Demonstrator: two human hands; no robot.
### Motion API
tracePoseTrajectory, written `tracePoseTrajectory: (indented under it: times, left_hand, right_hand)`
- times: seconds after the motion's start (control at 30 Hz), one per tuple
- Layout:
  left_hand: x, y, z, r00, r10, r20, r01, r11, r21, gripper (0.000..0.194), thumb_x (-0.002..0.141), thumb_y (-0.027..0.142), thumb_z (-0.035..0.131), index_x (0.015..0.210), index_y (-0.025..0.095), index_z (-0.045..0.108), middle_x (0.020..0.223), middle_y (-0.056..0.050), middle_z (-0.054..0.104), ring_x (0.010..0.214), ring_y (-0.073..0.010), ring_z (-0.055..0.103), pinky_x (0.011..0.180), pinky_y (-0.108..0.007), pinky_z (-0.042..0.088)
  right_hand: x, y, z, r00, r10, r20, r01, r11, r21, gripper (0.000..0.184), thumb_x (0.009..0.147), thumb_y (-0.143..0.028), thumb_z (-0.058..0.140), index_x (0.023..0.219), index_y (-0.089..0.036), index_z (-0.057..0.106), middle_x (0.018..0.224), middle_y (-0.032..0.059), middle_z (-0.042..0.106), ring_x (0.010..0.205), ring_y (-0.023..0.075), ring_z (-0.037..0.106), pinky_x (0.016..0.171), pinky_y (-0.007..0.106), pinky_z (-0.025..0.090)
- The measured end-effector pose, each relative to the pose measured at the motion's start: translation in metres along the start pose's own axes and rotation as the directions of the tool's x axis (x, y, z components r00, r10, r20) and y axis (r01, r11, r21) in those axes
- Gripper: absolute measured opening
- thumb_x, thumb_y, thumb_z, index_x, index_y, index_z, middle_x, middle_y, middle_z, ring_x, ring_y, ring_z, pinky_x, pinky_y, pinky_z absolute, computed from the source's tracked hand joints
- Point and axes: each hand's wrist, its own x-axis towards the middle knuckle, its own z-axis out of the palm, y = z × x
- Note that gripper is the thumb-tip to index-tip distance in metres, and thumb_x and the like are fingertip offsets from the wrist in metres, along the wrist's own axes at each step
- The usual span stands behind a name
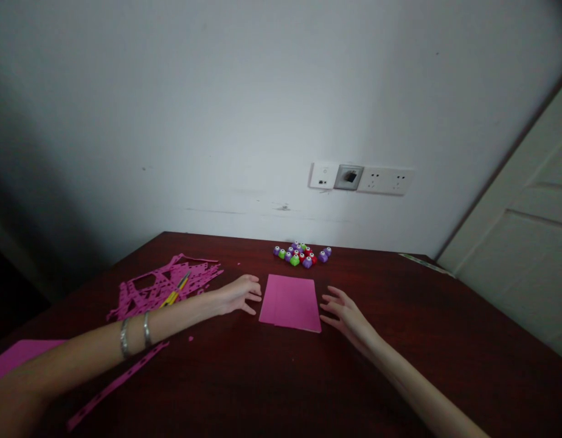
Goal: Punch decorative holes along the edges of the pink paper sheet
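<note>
A pink rectangular stack of paper (291, 302) lies flat in the middle of the dark red table. Just off its left edge is my left hand (241, 294), fingers spread and holding nothing. On the other side, my right hand (343, 311) is also open, its fingertips close to the stack's right edge; whether they touch it I cannot tell. Behind the stack sits a cluster of small purple, green and red craft punches (294, 260), several in number.
Left of the stack is a heap of punched pink paper strips (148, 289) with a yellow cutter or pen (174, 295) on it. A loose punched strip (117, 383) and another pink sheet (23, 356) lie nearer. Wall sockets (385, 180) are above the table (281, 389).
</note>
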Motion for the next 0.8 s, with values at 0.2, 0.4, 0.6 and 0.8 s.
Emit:
tracePoseTrajectory:
  times: [0.2,0.4,0.6,0.8]
  left_hand:
    - [-0.006,0.000,0.008,0.999,-0.019,0.036,0.018,1.000,0.005,0.050,0.062,0.014,0.054,0.107,0.023,0.034,0.094,-0.004,0.056,0.098,-0.0231,0.056,0.076,-0.049,0.048]
    - [-0.008,0.002,0.010,0.999,-0.026,0.037,0.026,1.000,-0.005,0.049,0.061,0.014,0.055,0.104,0.023,0.034,0.094,-0.003,0.055,0.095,-0.0233,0.058,0.075,-0.051,0.048]
    - [-0.014,0.002,0.014,0.999,-0.026,0.043,0.026,1.000,-0.008,0.048,0.059,0.013,0.054,0.102,0.024,0.035,0.098,-0.004,0.054,0.095,-0.0236,0.057,0.074,-0.051,0.049]
    - [0.004,0.001,0.005,1.000,0.009,0.030,-0.018,0.949,0.315,0.055,0.061,0.022,0.055,0.112,0.022,0.036,0.099,-0.008,0.055,0.092,-0.0249,0.056,0.074,-0.042,0.049]
  right_hand:
    - [-0.006,0.002,0.004,1.000,-0.003,0.008,0.003,1.000,-0.009,0.067,0.060,-0.017,0.060,0.123,-0.021,0.039,0.120,0.0131,0.048,0.098,0.0228,0.059,0.082,0.035,0.052]
    - [-0.010,0.000,0.005,1.000,0.002,0.019,-0.002,1.000,-0.013,0.066,0.061,-0.017,0.058,0.124,-0.022,0.037,0.124,0.0138,0.044,0.094,0.0207,0.060,0.082,0.034,0.051]
    - [-0.009,0.001,0.004,1.000,-0.024,0.011,0.024,0.999,-0.045,0.065,0.061,-0.019,0.058,0.123,-0.023,0.040,0.123,0.0127,0.046,0.091,0.0189,0.061,0.080,0.033,0.052]
    - [0.009,0.013,-0.014,0.991,-0.134,0.013,0.134,0.971,-0.200,0.063,0.065,-0.022,0.056,0.125,-0.020,0.037,0.123,0.0140,0.047,0.089,0.0190,0.061,0.079,0.035,0.051]
